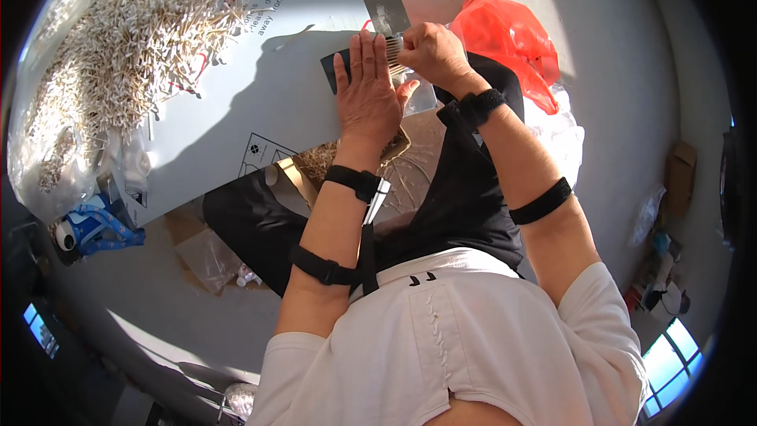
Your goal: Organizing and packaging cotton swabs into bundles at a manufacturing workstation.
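My left hand [368, 95] lies flat with its fingers stretched out, pressing on a dark flat pad [330, 71] near the right edge of the grey board. Against its fingertips on the right is a row of thin cotton swabs [393, 54], which looks to be in clear plastic. My right hand [432, 51] is closed, its thumb and fingers pinching at the right side of these swabs. A clear plastic piece [423, 99] shows below the right hand. My fingers hide part of the swabs and the pad.
Loose cotton swabs [150, 24] lie heaped in a large clear bag on the left of the grey board [307, 71]. A red plastic bag [505, 39] stands right of my hands. Beneath the board's front edge, an open carton [394, 146] sits between my legs. A blue strap [106, 225] hangs at the left corner.
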`<state>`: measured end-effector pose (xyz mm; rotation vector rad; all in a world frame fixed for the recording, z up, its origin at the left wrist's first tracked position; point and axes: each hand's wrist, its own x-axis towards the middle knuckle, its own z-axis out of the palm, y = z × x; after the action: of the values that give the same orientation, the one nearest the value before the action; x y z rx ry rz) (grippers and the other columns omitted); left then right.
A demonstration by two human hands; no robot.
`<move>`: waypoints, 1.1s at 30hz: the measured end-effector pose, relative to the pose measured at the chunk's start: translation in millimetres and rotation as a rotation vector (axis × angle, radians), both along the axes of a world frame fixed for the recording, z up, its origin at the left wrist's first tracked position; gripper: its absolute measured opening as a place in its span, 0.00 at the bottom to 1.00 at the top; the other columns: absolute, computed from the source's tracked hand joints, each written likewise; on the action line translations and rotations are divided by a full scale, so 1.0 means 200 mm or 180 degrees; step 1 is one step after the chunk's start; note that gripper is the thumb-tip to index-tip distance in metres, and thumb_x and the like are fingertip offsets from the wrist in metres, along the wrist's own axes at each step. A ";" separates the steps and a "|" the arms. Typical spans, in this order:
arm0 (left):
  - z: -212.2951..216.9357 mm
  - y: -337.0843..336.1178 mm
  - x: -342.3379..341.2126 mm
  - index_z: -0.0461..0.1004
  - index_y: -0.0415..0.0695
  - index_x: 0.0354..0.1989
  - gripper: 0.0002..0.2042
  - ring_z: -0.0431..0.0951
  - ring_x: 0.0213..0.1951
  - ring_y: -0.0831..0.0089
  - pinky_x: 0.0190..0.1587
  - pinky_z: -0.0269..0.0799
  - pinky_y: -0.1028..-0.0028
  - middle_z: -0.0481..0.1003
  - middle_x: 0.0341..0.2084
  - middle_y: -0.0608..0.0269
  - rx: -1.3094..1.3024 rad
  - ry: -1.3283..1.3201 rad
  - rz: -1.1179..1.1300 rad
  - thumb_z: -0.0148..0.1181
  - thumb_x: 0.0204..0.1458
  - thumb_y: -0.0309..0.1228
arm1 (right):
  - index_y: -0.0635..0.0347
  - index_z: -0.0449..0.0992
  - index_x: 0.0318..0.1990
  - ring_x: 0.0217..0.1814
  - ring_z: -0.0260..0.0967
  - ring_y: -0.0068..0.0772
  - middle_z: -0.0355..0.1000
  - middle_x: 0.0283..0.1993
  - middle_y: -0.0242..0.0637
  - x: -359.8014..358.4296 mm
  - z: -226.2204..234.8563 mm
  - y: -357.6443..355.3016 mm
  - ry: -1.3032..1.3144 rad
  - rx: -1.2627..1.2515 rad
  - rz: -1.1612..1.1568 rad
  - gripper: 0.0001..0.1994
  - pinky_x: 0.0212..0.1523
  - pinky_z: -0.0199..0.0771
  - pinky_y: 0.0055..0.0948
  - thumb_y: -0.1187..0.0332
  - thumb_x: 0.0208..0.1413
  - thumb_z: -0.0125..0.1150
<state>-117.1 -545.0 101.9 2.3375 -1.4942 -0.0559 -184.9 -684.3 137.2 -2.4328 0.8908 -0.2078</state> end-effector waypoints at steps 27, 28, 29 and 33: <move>0.00 -0.21 -0.04 0.40 0.40 0.73 0.38 0.44 0.73 0.56 0.72 0.40 0.58 0.39 0.73 0.47 -0.2049 0.2913 0.0473 0.41 0.64 0.54 | 0.54 0.77 0.32 0.25 0.64 0.12 0.73 0.26 0.23 -0.20 -0.23 0.09 -0.2977 0.4259 -0.1897 0.06 0.26 0.63 0.16 0.71 0.52 0.71; 0.00 -0.21 -0.05 0.40 0.40 0.73 0.38 0.44 0.73 0.56 0.72 0.40 0.58 0.39 0.73 0.47 -0.2025 0.2906 0.0459 0.41 0.64 0.54 | 0.54 0.77 0.32 0.25 0.64 0.12 0.73 0.26 0.23 -0.21 -0.24 0.08 -0.2997 0.4270 -0.1915 0.06 0.26 0.63 0.16 0.71 0.52 0.71; 0.00 -0.21 -0.05 0.40 0.40 0.73 0.38 0.44 0.73 0.55 0.72 0.39 0.57 0.40 0.73 0.47 -0.1987 0.2783 0.0415 0.44 0.64 0.52 | 0.56 0.77 0.29 0.23 0.64 0.13 0.73 0.24 0.25 -0.22 -0.26 0.08 -0.2977 0.4296 -0.2003 0.07 0.25 0.63 0.17 0.70 0.51 0.72; 0.01 -0.16 -0.03 0.42 0.38 0.72 0.40 0.44 0.72 0.50 0.72 0.39 0.54 0.43 0.72 0.43 -0.0800 0.0858 0.0150 0.53 0.60 0.48 | 0.59 0.76 0.25 0.21 0.64 0.14 0.71 0.21 0.26 -0.25 -0.24 0.09 -0.2640 0.4061 -0.1939 0.09 0.23 0.64 0.18 0.71 0.48 0.72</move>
<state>-124.0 -576.9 104.3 2.0708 -1.2382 -0.1553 -234.6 -665.7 90.0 -0.7407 0.8912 -0.5820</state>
